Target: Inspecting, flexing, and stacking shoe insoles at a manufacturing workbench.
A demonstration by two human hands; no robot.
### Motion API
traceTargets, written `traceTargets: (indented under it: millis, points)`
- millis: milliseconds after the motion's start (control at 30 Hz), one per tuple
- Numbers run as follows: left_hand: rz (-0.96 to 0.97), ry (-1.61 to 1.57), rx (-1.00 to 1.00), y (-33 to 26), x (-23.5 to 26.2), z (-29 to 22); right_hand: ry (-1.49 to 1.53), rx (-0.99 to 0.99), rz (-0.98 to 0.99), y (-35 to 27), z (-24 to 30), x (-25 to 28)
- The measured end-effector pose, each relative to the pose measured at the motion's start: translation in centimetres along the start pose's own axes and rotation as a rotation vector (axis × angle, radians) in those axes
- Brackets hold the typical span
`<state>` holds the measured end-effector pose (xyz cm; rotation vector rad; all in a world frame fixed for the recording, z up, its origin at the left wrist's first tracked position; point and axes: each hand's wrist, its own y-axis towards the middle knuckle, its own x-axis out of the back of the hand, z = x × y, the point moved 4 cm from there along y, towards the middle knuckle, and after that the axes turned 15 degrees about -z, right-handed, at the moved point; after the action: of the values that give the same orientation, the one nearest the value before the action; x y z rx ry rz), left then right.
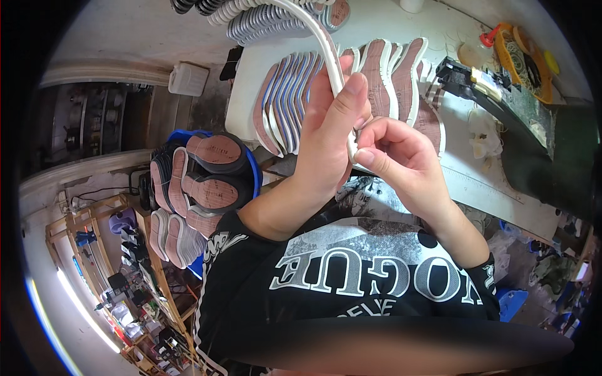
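Note:
A shoe insole with a white edge strip is held up almost edge-on above the worktable. My left hand grips it around its middle, thumb upward along it. At its lower end, my right hand pinches the white edging between thumb and fingertips. The insole's face is mostly turned away, and my left hand covers part of it. Behind my hands, brown insoles with white edges lie in overlapping rows on the white table. Some insoles on the left have bluish edges.
On the right stands a dark machine with a long arm. Beyond it sits a yellow basket. Grey soles are stacked at the table's far side. To my left is a blue tub heaped with soles. A white jug stands farther off.

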<state>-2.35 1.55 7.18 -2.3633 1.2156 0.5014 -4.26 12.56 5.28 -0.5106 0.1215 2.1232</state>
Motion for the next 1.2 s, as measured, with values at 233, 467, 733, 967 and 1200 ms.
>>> traceTargets:
  millis: [233, 467, 733, 967, 1200]
  points:
    - [-0.012, -0.010, 0.076, -0.5, 0.1, -0.1, -0.003, 0.043, -0.015, -0.4, -0.2, -0.5]
    - [-0.041, 0.052, -0.118, -0.8, 0.8, 0.2, 0.150, -0.185, 0.049, -0.7, -0.2, -0.8]
    - [0.024, 0.100, -0.222, -0.7, -0.2, -0.3, 0.238, -0.210, 0.012, -0.9, 1.6, -0.5]
    - [-0.056, 0.197, -0.282, -1.1, -0.9, -0.6, 0.337, -0.198, 0.035, -1.0, 0.5, -1.0]
    - [-0.140, -0.014, -0.168, 0.3, 0.1, 0.9, 0.346, -0.217, -0.063, -0.3, -0.6, 0.7]
